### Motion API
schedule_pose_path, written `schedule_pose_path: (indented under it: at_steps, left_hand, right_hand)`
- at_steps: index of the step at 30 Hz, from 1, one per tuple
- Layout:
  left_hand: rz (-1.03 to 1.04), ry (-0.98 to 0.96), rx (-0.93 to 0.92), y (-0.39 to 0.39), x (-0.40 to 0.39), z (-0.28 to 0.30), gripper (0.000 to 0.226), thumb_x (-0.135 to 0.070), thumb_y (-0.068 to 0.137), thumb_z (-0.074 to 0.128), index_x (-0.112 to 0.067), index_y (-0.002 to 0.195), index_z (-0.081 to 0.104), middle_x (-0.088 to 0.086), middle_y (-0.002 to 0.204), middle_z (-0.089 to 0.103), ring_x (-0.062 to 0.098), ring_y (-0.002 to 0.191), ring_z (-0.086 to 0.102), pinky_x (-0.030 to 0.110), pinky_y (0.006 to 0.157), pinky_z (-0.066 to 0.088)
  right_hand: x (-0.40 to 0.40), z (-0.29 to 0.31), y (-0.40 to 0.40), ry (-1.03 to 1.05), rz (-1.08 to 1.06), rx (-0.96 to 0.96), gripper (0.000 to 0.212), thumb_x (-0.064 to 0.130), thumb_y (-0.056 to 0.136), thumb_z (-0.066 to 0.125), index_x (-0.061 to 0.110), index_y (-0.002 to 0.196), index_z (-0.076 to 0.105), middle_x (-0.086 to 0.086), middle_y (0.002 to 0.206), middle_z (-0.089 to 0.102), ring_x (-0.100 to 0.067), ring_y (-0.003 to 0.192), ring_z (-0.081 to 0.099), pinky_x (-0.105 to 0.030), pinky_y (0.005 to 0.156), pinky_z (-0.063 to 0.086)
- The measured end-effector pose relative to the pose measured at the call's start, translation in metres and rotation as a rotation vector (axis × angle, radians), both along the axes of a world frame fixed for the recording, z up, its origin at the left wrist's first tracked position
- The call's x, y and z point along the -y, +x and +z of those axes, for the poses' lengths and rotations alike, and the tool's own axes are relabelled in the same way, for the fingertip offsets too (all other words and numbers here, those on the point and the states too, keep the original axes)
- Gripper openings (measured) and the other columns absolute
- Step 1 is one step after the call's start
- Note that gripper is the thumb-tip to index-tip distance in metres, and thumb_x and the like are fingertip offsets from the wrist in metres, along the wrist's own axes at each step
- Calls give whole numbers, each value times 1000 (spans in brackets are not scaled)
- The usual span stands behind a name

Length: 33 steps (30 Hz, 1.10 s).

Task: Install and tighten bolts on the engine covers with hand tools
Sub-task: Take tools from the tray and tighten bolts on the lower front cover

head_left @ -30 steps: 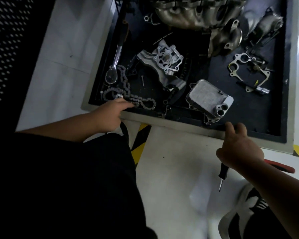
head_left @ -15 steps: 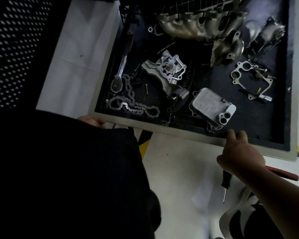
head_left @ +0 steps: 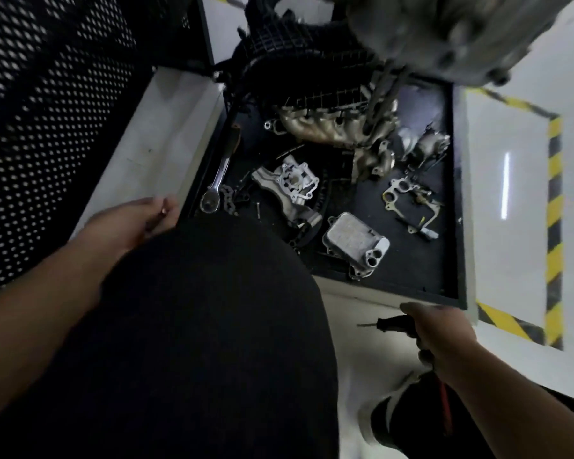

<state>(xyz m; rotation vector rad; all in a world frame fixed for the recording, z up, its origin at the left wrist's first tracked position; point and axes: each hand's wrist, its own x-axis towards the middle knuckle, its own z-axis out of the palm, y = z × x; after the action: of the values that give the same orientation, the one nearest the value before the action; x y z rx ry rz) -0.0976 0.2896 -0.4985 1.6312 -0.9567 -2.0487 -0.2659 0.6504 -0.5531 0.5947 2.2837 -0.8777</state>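
While ratchet lies in tray, beyond left hand, right hand gripping screwdriver.

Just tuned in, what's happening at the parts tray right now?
A person stands over a black tray of engine parts. The right hand grips a screwdriver near the tray's front edge, tip pointing left. The left hand pinches something small, possibly a bolt, beside the tray's left edge. A ratchet, a chain, a pump housing and an oil cooler lie in the tray. No bolt is being tightened at this moment.
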Motion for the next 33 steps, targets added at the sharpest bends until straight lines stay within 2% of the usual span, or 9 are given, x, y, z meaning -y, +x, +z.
schedule_pose_path:
  at_steps: [3, 5, 9, 13, 17, 21, 26, 29, 33]
  left_hand:
    - [151, 48, -225, -3, 4, 48, 25, -15, 107, 50, -13, 83, 56, -3, 69, 66, -1, 53, 64, 13, 59, 54]
    - [258, 68, -408, -9, -2, 96, 25, -11, 106, 50, -13, 83, 57, 1, 70, 67, 1, 47, 63, 12, 51, 52]
    - [110, 53, -582, -19, -34, 179, 42, 11, 100, 28, -15, 82, 56, 1, 66, 54, 1, 36, 45, 13, 36, 34]
    - [-99, 68, -567, -14, -92, 244, 32, 4, 104, 34, -5, 93, 63, 7, 60, 58, 7, 45, 47, 17, 38, 38]
    - [-223, 132, -650, -8, -140, 294, 32, 22, 94, 38, 10, 105, 66, 26, 95, 73, 24, 78, 76, 27, 57, 61]
    - [-112, 83, -797, -19, -158, 335, 21, 16, 88, 61, 8, 107, 67, 21, 101, 77, 22, 91, 78, 28, 69, 63]
    - [-139, 129, -863, -46, -173, 361, 37, -1, 61, 76, 4, 98, 72, 15, 97, 79, 16, 83, 78, 21, 64, 61]
    - [-170, 87, -847, -62, -171, 360, 33, -1, 62, 77, 4, 95, 73, 16, 95, 79, 18, 81, 78, 21, 64, 61]
    - [-167, 136, -889, -81, -165, 349, 25, 0, 67, 75, 3, 91, 70, 20, 96, 78, 20, 83, 78, 24, 65, 62]
  right_hand:
    - [-3, 63, -3, -265, -141, -60, 23, 12, 78, 81, 6, 69, 60, -6, 48, 45, -16, 36, 28, -21, 41, 24]
    - [4, 120, 4, -442, -108, -151, 17, 5, 78, 81, 7, 74, 64, 0, 48, 42, -13, 31, 32, -20, 34, 24]
    - [4, 221, 33, -838, -122, -136, 21, 13, 76, 79, 10, 79, 59, 2, 55, 23, -11, 37, 18, -22, 30, 20]
    - [9, 296, 73, -1046, -69, -259, 27, 20, 70, 80, 1, 79, 62, -14, 62, 44, -10, 36, 20, -17, 36, 20]
    - [9, 351, 112, -1200, -148, -432, 38, 29, 72, 77, -1, 76, 53, -23, 62, 55, -12, 35, 22, -18, 41, 23]
    - [6, 379, 142, -1191, -196, -667, 43, 30, 81, 75, -3, 69, 50, -25, 55, 53, -15, 36, 29, -19, 45, 27]
    - [21, 384, 146, -942, -205, -978, 21, 0, 82, 79, 3, 66, 66, -20, 49, 59, -18, 33, 41, -17, 35, 34]
    - [37, 379, 141, -868, -126, -1121, 33, -12, 76, 80, 16, 62, 67, 0, 55, 68, -6, 39, 55, -10, 43, 42]
    - [59, 375, 129, -777, 3, -1255, 58, -23, 66, 79, 32, 67, 61, 32, 70, 68, 14, 62, 63, 2, 55, 42]
